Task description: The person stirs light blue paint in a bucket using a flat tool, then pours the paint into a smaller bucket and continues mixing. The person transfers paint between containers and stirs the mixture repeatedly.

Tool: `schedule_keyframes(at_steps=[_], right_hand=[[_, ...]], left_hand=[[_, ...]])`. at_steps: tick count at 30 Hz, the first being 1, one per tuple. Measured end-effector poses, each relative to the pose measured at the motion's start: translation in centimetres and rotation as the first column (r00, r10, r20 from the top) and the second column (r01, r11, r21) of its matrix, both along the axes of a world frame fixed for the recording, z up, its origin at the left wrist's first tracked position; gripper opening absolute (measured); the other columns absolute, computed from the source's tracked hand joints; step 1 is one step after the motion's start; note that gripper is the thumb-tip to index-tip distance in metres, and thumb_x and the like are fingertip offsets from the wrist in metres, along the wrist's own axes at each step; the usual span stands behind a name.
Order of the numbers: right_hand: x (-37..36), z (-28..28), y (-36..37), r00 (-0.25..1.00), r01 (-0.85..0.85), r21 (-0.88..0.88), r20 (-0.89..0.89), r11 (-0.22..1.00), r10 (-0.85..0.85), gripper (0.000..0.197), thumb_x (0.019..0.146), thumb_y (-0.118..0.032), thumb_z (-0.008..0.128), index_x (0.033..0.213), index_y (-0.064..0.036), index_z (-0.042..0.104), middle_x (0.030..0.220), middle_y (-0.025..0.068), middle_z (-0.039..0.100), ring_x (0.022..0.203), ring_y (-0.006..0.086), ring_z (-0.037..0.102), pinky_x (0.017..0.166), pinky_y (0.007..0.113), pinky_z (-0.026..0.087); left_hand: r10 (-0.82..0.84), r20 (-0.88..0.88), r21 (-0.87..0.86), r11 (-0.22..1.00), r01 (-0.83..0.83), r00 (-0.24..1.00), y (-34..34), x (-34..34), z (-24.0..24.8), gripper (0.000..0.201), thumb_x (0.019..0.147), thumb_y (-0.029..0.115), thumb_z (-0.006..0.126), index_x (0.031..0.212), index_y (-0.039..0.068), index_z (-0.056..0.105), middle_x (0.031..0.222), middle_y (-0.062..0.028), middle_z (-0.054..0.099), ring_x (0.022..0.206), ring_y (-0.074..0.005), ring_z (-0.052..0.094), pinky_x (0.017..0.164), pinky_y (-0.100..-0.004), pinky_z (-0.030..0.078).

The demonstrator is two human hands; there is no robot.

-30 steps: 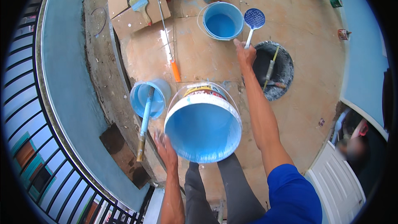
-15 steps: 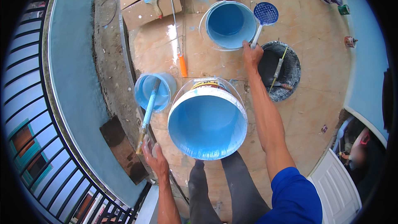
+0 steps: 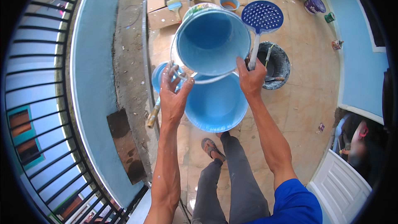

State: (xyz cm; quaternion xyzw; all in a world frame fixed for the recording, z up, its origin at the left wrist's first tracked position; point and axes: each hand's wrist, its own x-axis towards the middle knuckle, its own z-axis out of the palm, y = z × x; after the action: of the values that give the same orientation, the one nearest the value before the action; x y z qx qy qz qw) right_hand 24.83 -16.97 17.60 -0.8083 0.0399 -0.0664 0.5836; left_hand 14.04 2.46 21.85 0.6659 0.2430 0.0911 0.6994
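Note:
My right hand (image 3: 252,79) is closed around the white handle of a blue slotted skimmer (image 3: 265,14), with its thumb against the rim of a raised bucket. This bucket (image 3: 213,41), stained light blue inside, tilts its mouth toward me above a larger bucket. My left hand (image 3: 174,97) is open, thumb and fingers apart, beside the raised bucket's left lower rim and its wire handle; whether it touches them I cannot tell. Below stands the larger bucket (image 3: 216,108), coated with light blue paint, its far part hidden by the raised one.
Left, a small paint tub (image 3: 156,79) holds a paint-smeared stick (image 3: 153,115). A black bucket (image 3: 281,64) with tools stands right. Farther off are a cardboard box (image 3: 161,18) with a wide brush (image 3: 174,6) and a saucepan (image 3: 229,3). A blue wall (image 3: 93,79) and railing (image 3: 62,79) border the left.
The far bucket has been lifted off the floor and brought nearer, over the larger one, with the skimmer beside it. My left hand has moved up and right to its side.

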Motion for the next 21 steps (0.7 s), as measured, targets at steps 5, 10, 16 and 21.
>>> schedule_keyframes(at_steps=[5, 10, 16, 21], right_hand=[[-8.9, 5.8, 1.2, 0.984, -0.148, 0.014, -0.099, 0.989, 0.149, 0.022, 0.088, -0.019, 0.073, 0.088, 0.0023, 0.067, 0.06, 0.0044, 0.057, 0.055, 0.012, 0.051, 0.055, 0.033, 0.044], [-14.5, 6.9, 1.9, 0.939, -0.298, 0.076, -0.157, 0.952, 0.306, 0.022, 0.089, -0.014, 0.073, 0.103, 0.003, 0.071, 0.063, 0.0013, 0.058, 0.058, 0.0068, 0.05, 0.053, 0.029, 0.043], [-17.8, 5.5, 0.6, 0.887, -0.365, 0.068, -0.276, 0.929, 0.369, 0.017, 0.092, -0.014, 0.074, 0.087, 0.0011, 0.066, 0.07, -0.0029, 0.055, 0.064, 0.0043, 0.045, 0.055, 0.025, 0.039], [-20.2, 5.1, -5.7, 0.826, -0.435, 0.074, -0.364, 0.898, 0.43, 0.027, 0.096, -0.015, 0.067, 0.118, 0.0008, 0.065, 0.074, 0.0026, 0.063, 0.061, 0.0082, 0.055, 0.056, 0.029, 0.046]], left_hand=[[0.095, -0.014, -0.17, 0.981, -0.096, 0.995, 2.3, -7.8, 3.9, 0.041, 0.094, 0.009, 0.071, 0.128, -0.004, 0.051, 0.129, -0.0191, 0.057, 0.112, -0.0281, 0.066, 0.09, -0.0393, 0.063], [0.187, -0.083, -0.213, 0.956, -0.201, 0.979, 2.5, -14.9, 5.4, 0.018, 0.096, 0.004, 0.066, 0.109, 0.0, 0.056, 0.111, -0.013, 0.062, 0.096, -0.0212, 0.069, 0.078, -0.0393, 0.067], [0.298, -0.2, -0.195, 0.922, -0.335, 0.934, -1.0, -20.6, 2.0, 0.03, 0.097, 0.004, 0.06, 0.125, -0.003, 0.052, 0.115, -0.0155, 0.063, 0.101, -0.0283, 0.07, 0.079, -0.046, 0.066], [0.53, -0.318, -0.294, 0.733, -0.614, 0.786, -5.8, -26.1, 0.5, 0.024, 0.093, -0.001, 0.06, 0.116, -0.007, 0.054, 0.11, -0.0149, 0.063, 0.098, -0.0231, 0.069, 0.081, -0.0421, 0.068]])
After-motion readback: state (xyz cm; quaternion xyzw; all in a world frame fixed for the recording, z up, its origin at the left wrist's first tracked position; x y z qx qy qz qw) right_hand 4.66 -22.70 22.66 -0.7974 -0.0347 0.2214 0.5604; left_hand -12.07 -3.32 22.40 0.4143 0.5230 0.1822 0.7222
